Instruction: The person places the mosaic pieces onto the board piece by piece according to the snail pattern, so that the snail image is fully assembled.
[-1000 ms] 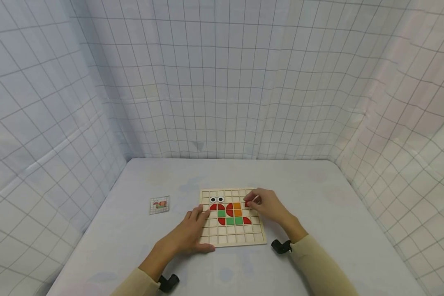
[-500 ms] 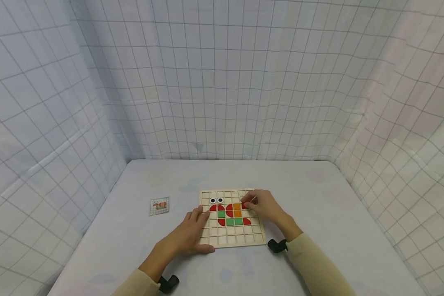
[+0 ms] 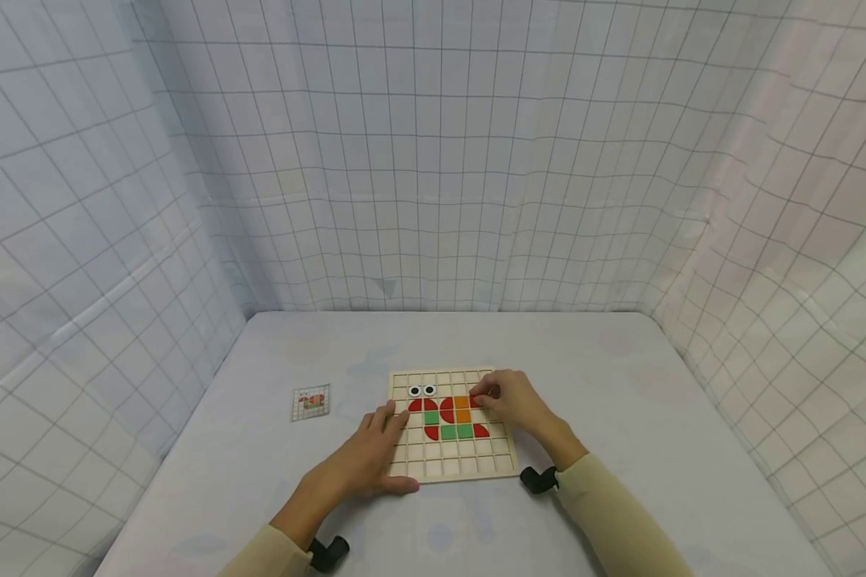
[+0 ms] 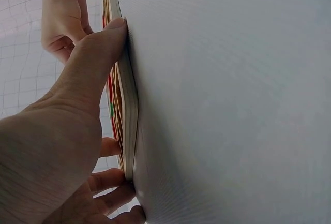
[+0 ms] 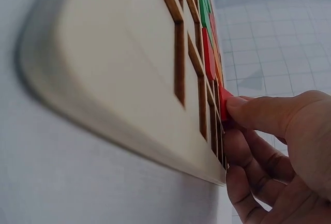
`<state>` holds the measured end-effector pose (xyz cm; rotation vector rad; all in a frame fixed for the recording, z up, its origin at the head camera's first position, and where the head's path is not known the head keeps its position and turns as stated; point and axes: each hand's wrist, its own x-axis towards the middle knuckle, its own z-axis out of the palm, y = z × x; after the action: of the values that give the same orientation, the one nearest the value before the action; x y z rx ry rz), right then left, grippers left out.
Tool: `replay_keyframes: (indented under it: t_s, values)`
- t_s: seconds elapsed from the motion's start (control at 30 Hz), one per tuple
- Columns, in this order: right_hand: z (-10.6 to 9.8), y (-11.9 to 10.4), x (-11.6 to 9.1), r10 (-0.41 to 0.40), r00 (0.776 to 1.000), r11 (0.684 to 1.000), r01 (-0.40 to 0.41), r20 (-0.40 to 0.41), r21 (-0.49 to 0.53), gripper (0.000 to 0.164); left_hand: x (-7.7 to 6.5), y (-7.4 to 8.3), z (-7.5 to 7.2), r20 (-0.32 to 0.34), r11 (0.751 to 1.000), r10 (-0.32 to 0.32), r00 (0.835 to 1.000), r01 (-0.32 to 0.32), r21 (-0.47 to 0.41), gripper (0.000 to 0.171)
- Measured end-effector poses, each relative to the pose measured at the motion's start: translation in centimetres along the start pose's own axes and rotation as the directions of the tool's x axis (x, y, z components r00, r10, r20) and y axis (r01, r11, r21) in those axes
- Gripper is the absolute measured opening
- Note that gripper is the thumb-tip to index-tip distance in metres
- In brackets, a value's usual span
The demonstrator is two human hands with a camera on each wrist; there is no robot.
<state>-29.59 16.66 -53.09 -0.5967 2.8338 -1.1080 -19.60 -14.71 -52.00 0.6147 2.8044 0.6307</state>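
Note:
A pale wooden grid board (image 3: 451,470) lies on the table with coloured tiles set in its cells. Two eye tiles (image 3: 414,391) sit above red rounded tiles (image 3: 431,405), orange squares (image 3: 463,416) and green squares (image 3: 449,433). My left hand (image 3: 366,455) rests spread along the board's left side, its thumb at the front edge. Between thumb and fingers my right hand (image 3: 515,399) pinches a red tile (image 5: 225,104) at the cell just right of the orange squares. The fingers partly cover that tile.
Left of the board lies a small picture card (image 3: 311,403) with a similar coloured figure on a grid. White table cloth (image 3: 433,340) surrounds the board. Grid-patterned curtains (image 3: 433,184) enclose the back and both sides.
The right hand has moved slightly left with the red tile, bringing it down into the cell beside the orange squares. My left hand has stayed in place.

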Motion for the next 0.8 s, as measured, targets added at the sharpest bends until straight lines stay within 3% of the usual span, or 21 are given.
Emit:
replay_keyframes:
  t_s: [0.57, 0.8]
  values:
    - [-0.2, -0.1, -0.1, 0.028, 0.999, 0.998, -0.027, 0.032, -0.051, 0.013, 0.0, 0.1, -0.1, -0.010, 1.000, 0.010, 1.000, -0.010, -0.006, 0.122]
    - [-1.3, 1.0, -1.3, -0.044, 0.998, 0.996, 0.047, 0.042, -0.074, 0.022, 0.1, 0.0, -0.1, -0.003, 1.000, 0.004, 1.000, -0.004, -0.008, 0.121]
